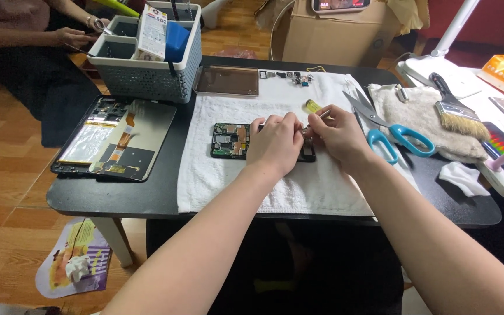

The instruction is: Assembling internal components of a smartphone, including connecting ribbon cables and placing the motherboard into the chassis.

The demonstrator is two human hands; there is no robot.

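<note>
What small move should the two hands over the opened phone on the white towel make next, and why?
Probably keep the left hand pressing the opened phone flat on the white towel while the right hand eases its thin tool a little further into the phone's right end. The tool tip already sits there, both hands crowd that spot, and the circuit boards lie exposed, so gentle motion seems wise.

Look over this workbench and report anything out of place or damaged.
A crumpled leaflet lies on the floor by the table leg. Both hands work on an opened phone; another opened phone overhangs the table edge.
</note>
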